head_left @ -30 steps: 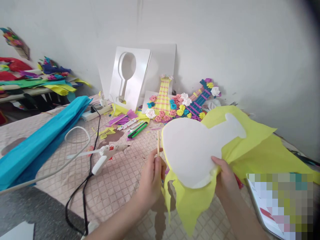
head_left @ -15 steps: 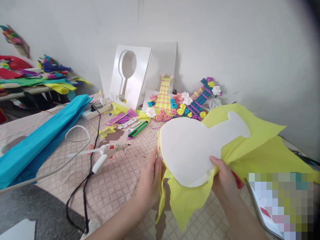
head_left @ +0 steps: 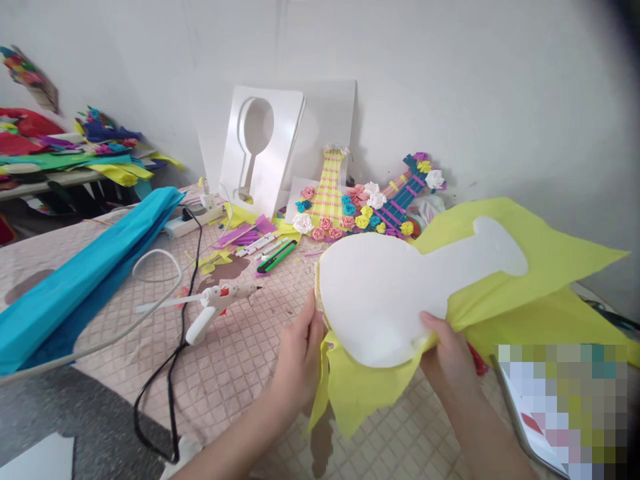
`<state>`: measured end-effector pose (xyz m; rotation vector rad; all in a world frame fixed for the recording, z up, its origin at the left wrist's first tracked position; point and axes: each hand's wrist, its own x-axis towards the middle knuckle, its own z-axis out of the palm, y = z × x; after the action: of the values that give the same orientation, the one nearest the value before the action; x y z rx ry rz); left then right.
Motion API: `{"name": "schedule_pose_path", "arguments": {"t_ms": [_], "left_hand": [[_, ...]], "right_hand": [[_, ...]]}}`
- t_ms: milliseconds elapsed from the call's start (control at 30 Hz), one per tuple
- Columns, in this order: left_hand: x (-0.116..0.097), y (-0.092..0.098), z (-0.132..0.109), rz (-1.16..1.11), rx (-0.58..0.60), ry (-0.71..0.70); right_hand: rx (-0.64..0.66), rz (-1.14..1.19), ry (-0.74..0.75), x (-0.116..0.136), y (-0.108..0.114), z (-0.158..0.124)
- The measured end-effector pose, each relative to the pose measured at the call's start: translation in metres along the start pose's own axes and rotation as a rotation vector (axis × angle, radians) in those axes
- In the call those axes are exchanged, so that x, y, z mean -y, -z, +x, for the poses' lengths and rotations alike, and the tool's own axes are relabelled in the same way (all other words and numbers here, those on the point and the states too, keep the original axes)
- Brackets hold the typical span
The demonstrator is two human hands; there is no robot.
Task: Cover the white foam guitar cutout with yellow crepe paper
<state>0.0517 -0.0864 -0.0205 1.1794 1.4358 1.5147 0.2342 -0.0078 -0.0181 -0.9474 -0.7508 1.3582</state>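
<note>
Between my hands is a white guitar-shaped foam board (head_left: 380,293), its round body toward me and its neck pointing to the upper right. Yellow crepe paper (head_left: 540,300) lies behind it and hangs loose below and to the right. My left hand (head_left: 300,353) grips the board's left edge, fingers mostly behind it. With the thumb on the white face, my right hand (head_left: 447,353) pinches board and paper at the lower right edge. To the left a white hot glue gun (head_left: 215,310) rests on the table.
A green utility knife (head_left: 277,257) lies past the glue gun, near purple paper scraps (head_left: 245,235). Flower-decorated paper guitars (head_left: 330,193) and a cut-out white board (head_left: 263,153) lean at the wall. Blue crepe paper (head_left: 90,273), a black cord (head_left: 170,373) and a tablet-like device (head_left: 530,420) flank my arms.
The foam board has tilted a little, its neck reaching farther right and showing longer. The yellow paper's right corner has swung outward, and its lower flap has lifted. Both hands keep their grip.
</note>
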Motion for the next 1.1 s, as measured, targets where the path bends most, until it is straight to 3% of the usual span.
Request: {"name": "schedule_pose_path", "arguments": {"t_ms": [233, 433, 633, 967, 1100], "left_hand": [[0.001, 0.002, 0.004, 0.035, 0.008, 0.002], [0.005, 0.005, 0.004, 0.031, 0.033, 0.034], [0.009, 0.005, 0.004, -0.025, -0.07, -0.002], [0.001, 0.001, 0.003, 0.032, -0.004, -0.031], [0.002, 0.001, 0.002, 0.047, -0.035, 0.009]], "right_hand": [[0.017, -0.008, 0.039, -0.003, -0.001, -0.002], [-0.047, -0.033, 0.051, -0.004, 0.002, 0.001], [-0.006, -0.001, 0.033, -0.002, 0.001, 0.003], [0.018, 0.017, -0.006, -0.001, -0.001, 0.001], [0.011, 0.007, 0.001, 0.0, -0.002, 0.0]]}}
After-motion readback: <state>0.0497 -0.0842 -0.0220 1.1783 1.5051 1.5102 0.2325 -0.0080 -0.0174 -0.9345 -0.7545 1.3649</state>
